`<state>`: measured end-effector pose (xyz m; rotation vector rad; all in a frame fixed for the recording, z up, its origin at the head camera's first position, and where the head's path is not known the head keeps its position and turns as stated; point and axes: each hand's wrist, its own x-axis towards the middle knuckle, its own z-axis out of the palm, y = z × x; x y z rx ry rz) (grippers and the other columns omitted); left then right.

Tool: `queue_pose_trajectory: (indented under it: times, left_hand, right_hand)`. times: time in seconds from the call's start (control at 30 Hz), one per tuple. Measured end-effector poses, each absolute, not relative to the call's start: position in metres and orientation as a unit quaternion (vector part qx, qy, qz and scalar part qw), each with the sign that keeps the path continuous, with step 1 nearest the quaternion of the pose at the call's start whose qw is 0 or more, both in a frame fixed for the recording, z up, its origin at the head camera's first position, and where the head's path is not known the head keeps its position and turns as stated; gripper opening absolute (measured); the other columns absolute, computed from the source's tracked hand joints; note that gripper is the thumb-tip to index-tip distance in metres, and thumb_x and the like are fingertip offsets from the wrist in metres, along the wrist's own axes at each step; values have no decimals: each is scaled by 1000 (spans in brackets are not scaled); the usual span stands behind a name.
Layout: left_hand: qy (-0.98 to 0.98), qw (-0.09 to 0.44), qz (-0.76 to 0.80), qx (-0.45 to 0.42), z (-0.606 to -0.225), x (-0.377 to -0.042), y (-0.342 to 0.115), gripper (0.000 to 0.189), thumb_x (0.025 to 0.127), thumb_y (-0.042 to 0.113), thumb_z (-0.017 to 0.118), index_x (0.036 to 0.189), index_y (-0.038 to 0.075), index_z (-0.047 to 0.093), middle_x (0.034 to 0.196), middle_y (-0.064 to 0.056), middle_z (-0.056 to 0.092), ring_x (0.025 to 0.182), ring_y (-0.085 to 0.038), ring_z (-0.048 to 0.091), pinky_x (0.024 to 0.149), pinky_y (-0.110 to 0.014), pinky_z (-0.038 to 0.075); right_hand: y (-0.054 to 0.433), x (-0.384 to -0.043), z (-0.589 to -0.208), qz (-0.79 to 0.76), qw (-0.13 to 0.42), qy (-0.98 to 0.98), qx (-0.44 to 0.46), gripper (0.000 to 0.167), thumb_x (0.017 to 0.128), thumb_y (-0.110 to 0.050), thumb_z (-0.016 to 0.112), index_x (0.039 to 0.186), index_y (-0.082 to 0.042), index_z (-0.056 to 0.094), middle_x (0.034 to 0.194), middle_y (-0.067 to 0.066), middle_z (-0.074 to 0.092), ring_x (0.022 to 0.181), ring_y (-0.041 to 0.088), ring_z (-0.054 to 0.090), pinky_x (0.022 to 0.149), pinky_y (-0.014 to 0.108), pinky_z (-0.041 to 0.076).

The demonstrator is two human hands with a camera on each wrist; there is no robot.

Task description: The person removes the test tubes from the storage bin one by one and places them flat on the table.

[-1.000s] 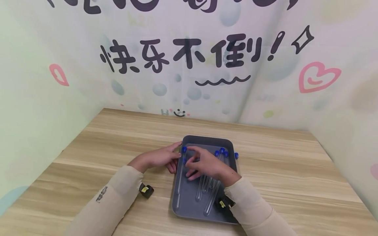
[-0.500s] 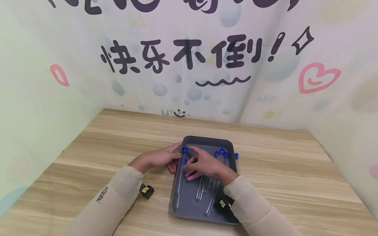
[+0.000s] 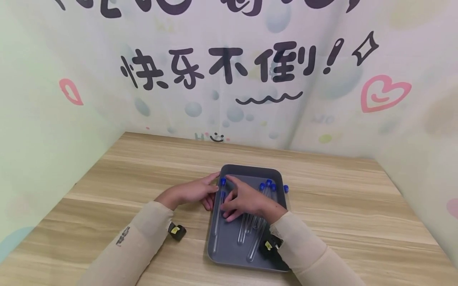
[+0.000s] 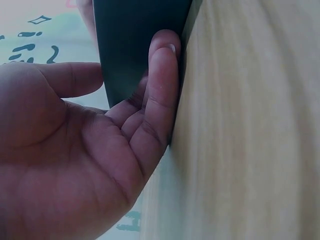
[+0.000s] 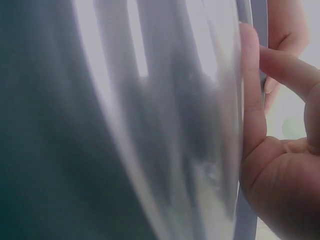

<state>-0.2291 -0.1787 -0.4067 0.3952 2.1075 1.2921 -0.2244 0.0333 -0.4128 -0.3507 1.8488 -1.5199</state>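
A dark grey tray (image 3: 229, 254) holds several clear test tubes with blue caps. My left hand (image 3: 195, 192) rests against the tray's left outer wall, its fingers laid on the wall and the thumb at the rim, as the left wrist view also shows. Over the tray, my right hand (image 3: 247, 198) has its index finger stretched towards the capped end of a test tube (image 3: 216, 222) along the left wall. Its thumb lies beside a second blue cap (image 3: 223, 195). More test tubes (image 3: 253, 246) lie under that hand, partly hidden by it; they appear large and blurred in the right wrist view.
One blue-capped tube (image 3: 286, 189) lies just outside the tray's right wall. The wooden table (image 3: 340, 214) spreads on both sides, with a printed cloth (image 3: 200, 111) behind it. Black wrist devices (image 3: 177, 232) sit below both wrists.
The right hand has shifted slightly to the left, its thumb now closer to the tubes along the left wall. The left hand and the tray stay in place.
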Motion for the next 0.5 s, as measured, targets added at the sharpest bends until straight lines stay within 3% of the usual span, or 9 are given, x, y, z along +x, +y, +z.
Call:
queue_pose_trajectory:
  times: [0.5]
  left_hand:
    - [799,316,490,145,-405,-227,-178,64,108,18,33,162,18,-1,81,-13,64,71,-19,64,69,-32,59]
  right_hand:
    - [32,-222,-413,-583,363,712,-148,79,87,5,71,145,-8,20,93,13,62,73,25,71,68,41,64]
